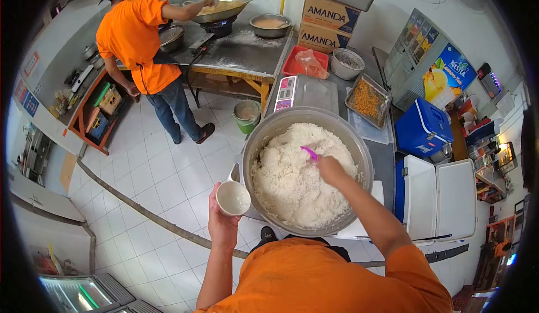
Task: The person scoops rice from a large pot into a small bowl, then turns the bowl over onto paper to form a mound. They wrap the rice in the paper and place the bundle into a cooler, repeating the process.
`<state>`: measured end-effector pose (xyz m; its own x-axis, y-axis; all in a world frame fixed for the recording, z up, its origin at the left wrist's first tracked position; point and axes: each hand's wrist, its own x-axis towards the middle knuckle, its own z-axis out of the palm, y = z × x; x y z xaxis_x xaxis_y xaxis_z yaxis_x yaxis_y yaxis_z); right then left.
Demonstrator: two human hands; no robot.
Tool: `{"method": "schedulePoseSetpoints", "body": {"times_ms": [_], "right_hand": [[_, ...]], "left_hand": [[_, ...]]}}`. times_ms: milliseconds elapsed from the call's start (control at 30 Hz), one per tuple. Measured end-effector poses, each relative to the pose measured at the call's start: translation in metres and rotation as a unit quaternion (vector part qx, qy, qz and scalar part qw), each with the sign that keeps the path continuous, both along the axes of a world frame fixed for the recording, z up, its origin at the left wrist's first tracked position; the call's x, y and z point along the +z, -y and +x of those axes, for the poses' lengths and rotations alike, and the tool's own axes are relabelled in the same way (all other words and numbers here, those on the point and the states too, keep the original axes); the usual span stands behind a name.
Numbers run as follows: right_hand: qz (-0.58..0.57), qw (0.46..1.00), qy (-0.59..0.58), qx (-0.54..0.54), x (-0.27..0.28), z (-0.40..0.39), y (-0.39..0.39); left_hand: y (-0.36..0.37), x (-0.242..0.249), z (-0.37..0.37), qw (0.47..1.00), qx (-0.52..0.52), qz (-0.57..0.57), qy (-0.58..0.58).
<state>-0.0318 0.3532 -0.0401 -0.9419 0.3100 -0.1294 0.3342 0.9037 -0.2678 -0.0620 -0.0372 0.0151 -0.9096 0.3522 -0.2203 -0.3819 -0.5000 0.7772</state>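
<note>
A large metal pot (365, 161) full of white rice (297, 189) stands in front of me. My right hand (331, 170) is closed on a purple spoon (309, 153), whose tip touches the rice near the middle of the pot. To the left of the pot, my left hand (222, 223) holds a small white bowl (233, 198) with its opening facing up. The inside of the bowl looks pale, and I cannot make out whether anything lies in it. The pot's left handle is beside the bowl.
A co-worker (140, 43) stands at a wok (222, 11), back left. Beyond the pot are a scale (286, 93), a red tray (292, 63), a metal pot (347, 66) and a tray of orange-brown food (368, 101). A blue cooler (424, 128) is at the right.
</note>
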Motion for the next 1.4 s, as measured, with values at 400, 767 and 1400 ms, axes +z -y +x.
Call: {"method": "schedulePoseSetpoints", "body": {"times_ms": [400,767,1400], "right_hand": [[-0.053,0.978,0.146,0.139,0.038,0.07,0.116],[-0.059,0.983,0.126,0.117,0.02,0.07,0.08],[-0.127,0.974,-0.056,0.18,0.18,0.042,0.057]], "left_hand": [[-0.009,0.002,-0.003,0.996,0.001,-0.089,-0.004],[0.0,-0.003,0.003,0.984,0.011,-0.175,-0.006],[-0.091,0.041,-0.014,0.982,-0.173,-0.045,0.055]]}}
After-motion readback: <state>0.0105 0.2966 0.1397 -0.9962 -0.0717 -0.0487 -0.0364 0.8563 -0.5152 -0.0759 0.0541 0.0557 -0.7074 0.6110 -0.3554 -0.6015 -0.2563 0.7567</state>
